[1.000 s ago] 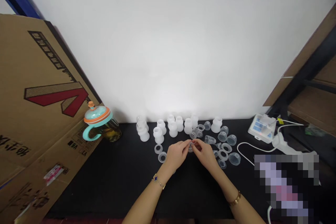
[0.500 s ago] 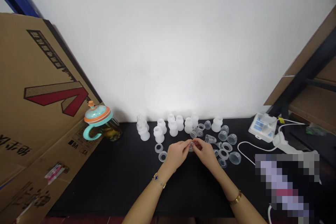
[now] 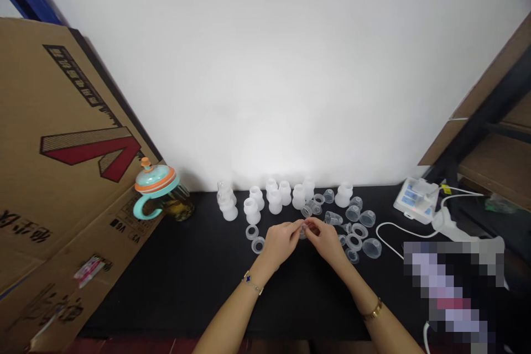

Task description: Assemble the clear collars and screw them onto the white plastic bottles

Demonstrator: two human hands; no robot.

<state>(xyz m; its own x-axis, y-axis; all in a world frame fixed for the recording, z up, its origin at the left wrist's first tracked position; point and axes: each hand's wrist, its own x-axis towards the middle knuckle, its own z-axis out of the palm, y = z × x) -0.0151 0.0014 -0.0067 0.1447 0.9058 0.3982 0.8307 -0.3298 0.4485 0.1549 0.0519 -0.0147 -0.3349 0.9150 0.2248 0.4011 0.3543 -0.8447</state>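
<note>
My left hand point(image 3: 282, 240) and my right hand point(image 3: 322, 237) meet over the black table, fingertips pinched together on a small clear bottle part point(image 3: 303, 232). Fingers hide most of it; it looks like a nipple or collar ring. Left of my left hand lie two clear rings, one point(image 3: 251, 232) behind the other point(image 3: 258, 244). To the right of my right hand are more clear rings point(image 3: 354, 241), a clear tapered cup point(image 3: 333, 218) and several clear domed caps point(image 3: 371, 248). Behind my hands stand several white open-necked bottles point(image 3: 275, 201).
Two bottles with clear tops point(image 3: 228, 207) stand at the left of the group. A teapot-like jug point(image 3: 160, 191) with a turquoise handle is beside a large cardboard box point(image 3: 83, 188). At right are a white power strip point(image 3: 416, 200), its cable and a white handheld device point(image 3: 456, 227).
The view has shifted very slightly. Both hands stay together on the small clear bottle part, with hardly any visible finger movement.
</note>
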